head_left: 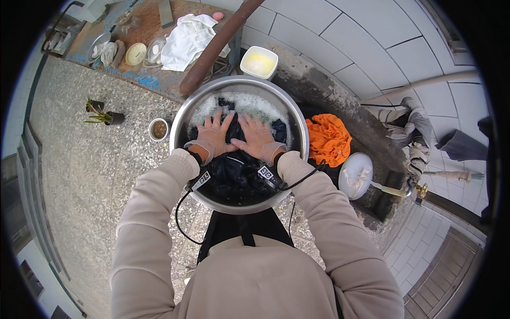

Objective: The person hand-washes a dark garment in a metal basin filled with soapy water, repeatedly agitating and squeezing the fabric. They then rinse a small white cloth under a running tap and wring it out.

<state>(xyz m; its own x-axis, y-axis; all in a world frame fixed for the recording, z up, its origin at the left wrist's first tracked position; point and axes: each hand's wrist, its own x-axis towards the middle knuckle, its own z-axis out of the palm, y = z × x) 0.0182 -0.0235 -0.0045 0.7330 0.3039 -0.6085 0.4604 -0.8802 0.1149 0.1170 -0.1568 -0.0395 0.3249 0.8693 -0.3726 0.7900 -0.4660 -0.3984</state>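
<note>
A wide steel basin [239,207] holds dark wet cloth [236,181], with white suds [265,106] over the far part. My left hand [211,135] lies palm down on the cloth at the left, fingers spread and straight. My right hand [255,137] rests likewise at the right, fingers apart, its thumb near the left one's thumb. Both wear clear thin gloves and have small strapped devices with cables at the wrists. An orange bundle of cloth [328,138] lies just right of the basin.
Behind, a worn table [133,74] carries white cloth [183,40] and dishes; a brown pole [218,48] crosses its edge. A white square tub [259,62] sits beyond the basin. A pale round lid-like object [355,175] and brass tap [421,190] are right. Small pots [115,118] stand left.
</note>
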